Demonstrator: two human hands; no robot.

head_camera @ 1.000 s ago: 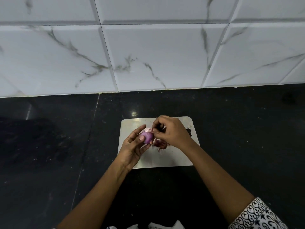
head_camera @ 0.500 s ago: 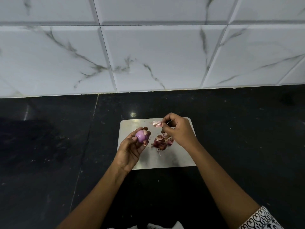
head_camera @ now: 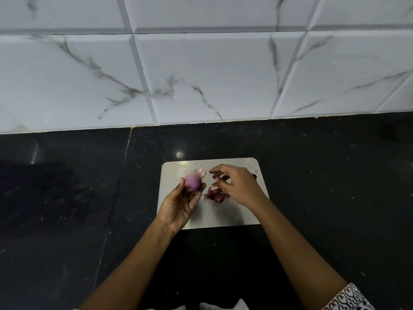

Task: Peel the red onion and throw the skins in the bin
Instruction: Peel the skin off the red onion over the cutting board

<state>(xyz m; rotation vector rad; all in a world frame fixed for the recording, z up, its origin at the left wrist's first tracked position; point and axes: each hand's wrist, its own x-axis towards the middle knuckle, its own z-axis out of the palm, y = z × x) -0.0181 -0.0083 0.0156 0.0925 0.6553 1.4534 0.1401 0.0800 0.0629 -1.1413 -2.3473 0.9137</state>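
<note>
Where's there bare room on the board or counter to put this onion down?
Free: the board between the skin pile and its near edge; the counter left and right of the board. Crowded: the board's middle, where the pile lies between the left hand gripping the onion and the right hand, with a loose skin piece beyond.

The onion (head_camera: 192, 180) sits in the left grip (head_camera: 181, 204) over the board (head_camera: 245, 212); skins (head_camera: 215, 193) lie on the board just right of it, beside the right grip (head_camera: 237, 186).
</note>
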